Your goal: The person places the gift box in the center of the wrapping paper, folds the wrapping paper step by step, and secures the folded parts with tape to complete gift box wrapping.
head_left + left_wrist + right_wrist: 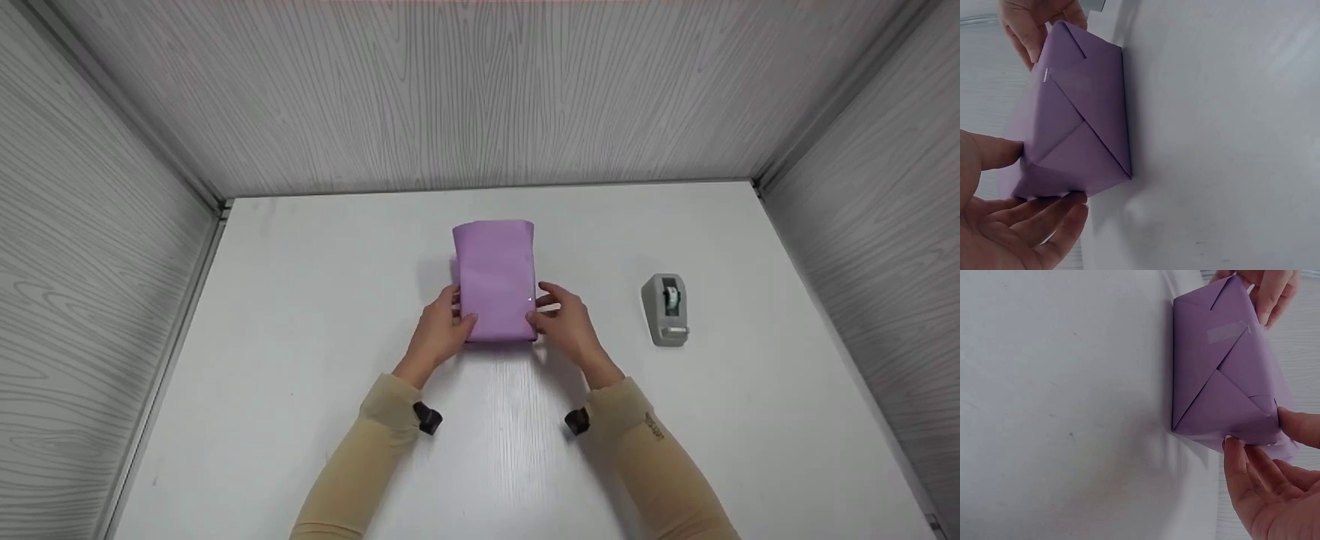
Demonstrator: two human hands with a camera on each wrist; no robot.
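A box wrapped in purple paper [496, 281] lies on the white table between both hands. Its near end is folded into crossing flaps [1092, 107], and a strip of clear tape [1226, 332] lies across them. At the far end the paper flares out past the box. My left hand [441, 330] grips the near left corner, thumb on the top edge and fingers along the side. On the opposite side my right hand [564, 321] holds the near right corner, its thumb at the top edge and its fingertips against the side.
A grey tape dispenser [666, 309] with a roll in it stands on the table [315, 300] to the right of the box. Grey wood-grain panels [480, 97] rise at the back and on both sides of the table.
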